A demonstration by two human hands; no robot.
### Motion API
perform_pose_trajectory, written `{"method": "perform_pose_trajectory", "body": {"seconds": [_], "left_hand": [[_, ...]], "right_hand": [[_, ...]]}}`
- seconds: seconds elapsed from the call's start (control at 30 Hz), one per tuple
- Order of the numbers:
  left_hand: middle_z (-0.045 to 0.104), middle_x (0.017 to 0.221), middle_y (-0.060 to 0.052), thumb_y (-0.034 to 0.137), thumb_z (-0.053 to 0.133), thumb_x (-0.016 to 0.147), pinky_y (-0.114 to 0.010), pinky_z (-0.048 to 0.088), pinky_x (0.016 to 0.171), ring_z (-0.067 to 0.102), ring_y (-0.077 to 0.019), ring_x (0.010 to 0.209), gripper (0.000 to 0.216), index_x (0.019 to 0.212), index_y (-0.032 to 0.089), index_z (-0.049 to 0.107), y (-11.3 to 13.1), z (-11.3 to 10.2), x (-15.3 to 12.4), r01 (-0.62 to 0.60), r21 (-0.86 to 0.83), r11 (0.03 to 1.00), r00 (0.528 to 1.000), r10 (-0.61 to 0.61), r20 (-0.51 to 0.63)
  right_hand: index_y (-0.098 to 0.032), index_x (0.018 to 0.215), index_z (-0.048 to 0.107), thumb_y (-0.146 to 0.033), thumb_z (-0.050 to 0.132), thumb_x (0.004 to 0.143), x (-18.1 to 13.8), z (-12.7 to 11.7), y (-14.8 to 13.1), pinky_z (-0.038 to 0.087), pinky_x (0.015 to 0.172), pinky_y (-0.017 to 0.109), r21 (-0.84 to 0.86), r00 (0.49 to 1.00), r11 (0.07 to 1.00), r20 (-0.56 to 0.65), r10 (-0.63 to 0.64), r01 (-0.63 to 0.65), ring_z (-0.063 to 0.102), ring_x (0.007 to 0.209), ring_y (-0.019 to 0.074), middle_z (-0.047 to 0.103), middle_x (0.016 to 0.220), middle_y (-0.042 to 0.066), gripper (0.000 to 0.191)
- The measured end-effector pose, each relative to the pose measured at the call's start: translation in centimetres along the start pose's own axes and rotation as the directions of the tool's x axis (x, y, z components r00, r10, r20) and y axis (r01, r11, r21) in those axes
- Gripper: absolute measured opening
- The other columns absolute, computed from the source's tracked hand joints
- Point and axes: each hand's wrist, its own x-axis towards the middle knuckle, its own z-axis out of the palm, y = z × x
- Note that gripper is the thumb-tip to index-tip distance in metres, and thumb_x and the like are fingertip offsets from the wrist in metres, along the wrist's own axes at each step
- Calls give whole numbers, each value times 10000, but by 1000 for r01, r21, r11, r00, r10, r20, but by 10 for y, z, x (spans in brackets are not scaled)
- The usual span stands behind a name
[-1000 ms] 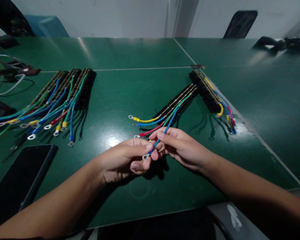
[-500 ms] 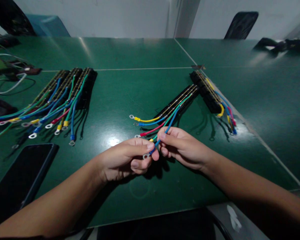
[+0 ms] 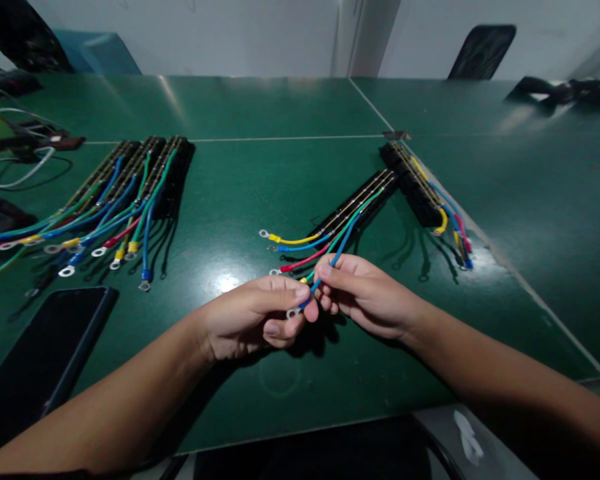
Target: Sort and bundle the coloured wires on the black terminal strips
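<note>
A blue wire [image 3: 347,239] runs from a black terminal block [image 3: 344,205] down to my two hands. My left hand [image 3: 265,310] pinches its end by the blue sleeve, where a ring terminal [image 3: 293,313] pokes out between the fingers. Just up the wire, my right hand [image 3: 357,290] grips it between thumb and fingers. From the same block a yellow wire [image 3: 300,241], a red wire [image 3: 307,261] and a green wire [image 3: 353,218] fan out to the left, several ending in ring terminals. Part of the green wire's end is hidden behind my left fingers.
Another wired terminal block [image 3: 413,183] lies right of the held one. Several wired terminal blocks [image 3: 145,173] stand side by side at left. A phone [image 3: 47,353] lies near my left forearm on the green table [image 3: 240,200]. Cables [image 3: 20,163] sit at far left.
Both hands stay in nearly the same place on the blue wire. The lower fingers of my right hand have shifted slightly.
</note>
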Motion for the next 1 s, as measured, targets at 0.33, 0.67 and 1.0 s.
{"method": "perform_pose_trajectory", "body": {"seconds": [0.33, 0.67, 1.0], "left_hand": [[443, 480, 37, 276, 581, 883, -157, 159, 408, 213, -17, 403, 232, 745, 91, 599, 0, -1, 1, -4, 10, 1000, 1000, 4, 1], [435, 489, 38, 270, 565, 889, -152, 161, 405, 213, -20, 406, 214, 763, 98, 592, 0, 0, 1, 16, -6, 1000, 1000, -15, 3], [372, 479, 56, 319, 550, 898, -153, 153, 406, 191, -23, 412, 253, 805, 92, 611, 0, 0, 1, 33, 36, 999, 999, -33, 8]], "right_hand": [[-137, 768, 563, -362, 692, 796, -1, 2, -1, 374, 487, 170, -3, 1000, 1000, -21, 3, -3, 491, 547, 69, 539, 611, -14, 261], [-134, 772, 575, -356, 668, 817, -1, 1, 0, 367, 495, 175, -4, 1000, 1000, -11, 6, -6, 493, 537, 65, 551, 606, -13, 244], [-134, 770, 570, -341, 669, 819, -1, 1, 0, 375, 500, 170, 12, 1000, 1000, 8, 20, -20, 487, 528, 60, 546, 603, -15, 235]]}}
